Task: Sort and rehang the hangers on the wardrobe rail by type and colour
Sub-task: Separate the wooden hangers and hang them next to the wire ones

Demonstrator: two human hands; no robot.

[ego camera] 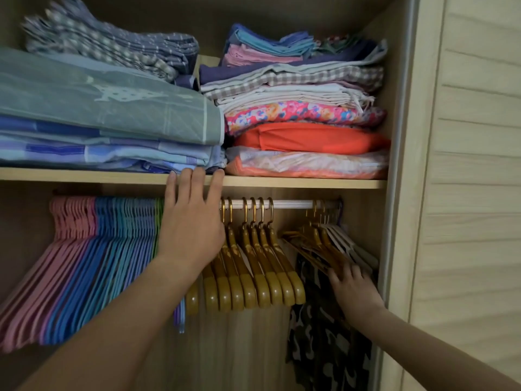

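Left hand [191,221] open, straight fingers touching shelf [296,184] edge above rail [287,204]; right hand [355,292] fingers curled onto gold hangers [315,244]; firm grip not discernible.

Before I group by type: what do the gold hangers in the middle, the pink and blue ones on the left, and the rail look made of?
Gold hangers: likely glossy plastic, thick rounded arms, metallic-looking gold hooks. Pink and blue hangers: thin, matte, possibly coated wire or slim plastic; blur leaves it open. Rail: pale ribbed metal, by its sheen.
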